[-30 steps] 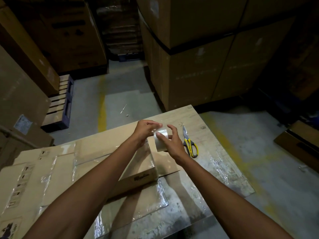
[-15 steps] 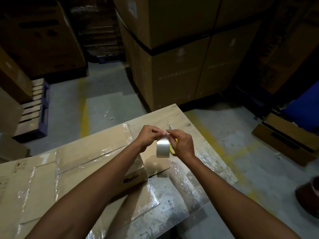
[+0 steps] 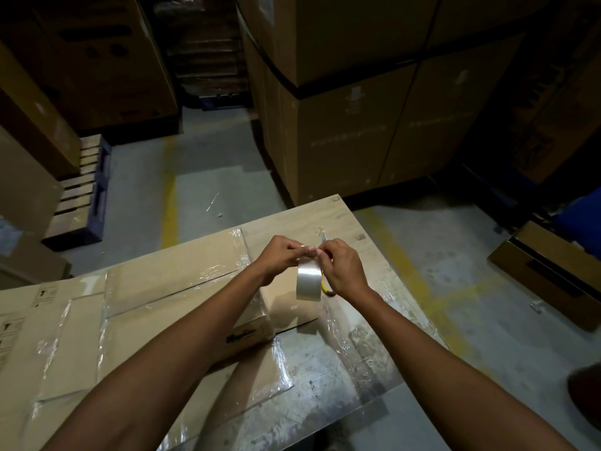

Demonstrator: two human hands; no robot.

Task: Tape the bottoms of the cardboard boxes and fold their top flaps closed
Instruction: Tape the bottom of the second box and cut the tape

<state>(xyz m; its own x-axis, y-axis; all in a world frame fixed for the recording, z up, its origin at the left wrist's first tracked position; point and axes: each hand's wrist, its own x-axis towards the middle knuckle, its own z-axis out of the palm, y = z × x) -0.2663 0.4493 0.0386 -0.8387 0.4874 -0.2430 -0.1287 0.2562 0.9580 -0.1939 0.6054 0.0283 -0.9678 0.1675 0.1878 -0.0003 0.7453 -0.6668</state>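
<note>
A roll of clear tape (image 3: 308, 280) hangs upright above the table, held between both hands. My left hand (image 3: 282, 258) pinches its top edge from the left, and my right hand (image 3: 343, 270) grips it from the right with fingertips at the top. Under my left forearm lies a small cardboard box (image 3: 250, 323) with a printed logo on its side. It rests on flattened cardboard sheets (image 3: 169, 281) streaked with clear tape. Yellow-handled scissors (image 3: 325, 286) lie on the table (image 3: 344, 219), mostly hidden behind my right hand.
Tall stacked cartons (image 3: 351, 131) stand just beyond the table's far edge. A wooden pallet (image 3: 81, 187) lies on the floor at left, and more cartons (image 3: 546, 278) sit on the floor at right. Clear film covers the table's right part (image 3: 364, 340).
Both hands have shifted their grip to the top of the tape roll, which has turned upright. The camera view has swung to the right, and my right hand now covers the scissors.
</note>
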